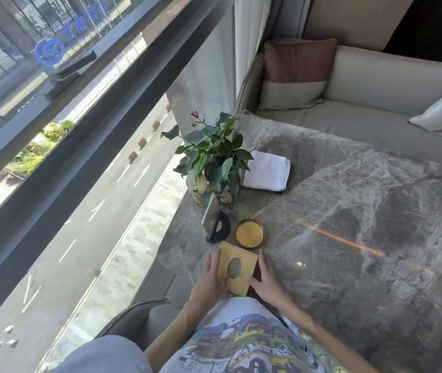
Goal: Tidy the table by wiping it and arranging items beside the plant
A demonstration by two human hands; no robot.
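A gold tissue box [237,269] with an oval opening stands on the grey marble table [349,224] near its window edge. My left hand [210,278] presses its left side and my right hand [265,278] its right side, gripping it between them. Beyond it sit a round gold dish [250,233], a black stand holding a card [215,223], a small toothpick jar [226,200], a yellow-labelled bottle [197,189] and the potted plant [211,154]. A folded white towel [267,170] lies right of the plant.
A clear acrylic holder [253,127] stands behind the plant at the table's far corner. A beige sofa [376,84] with cushions runs along the far side. A large window [79,130] borders the table on the left.
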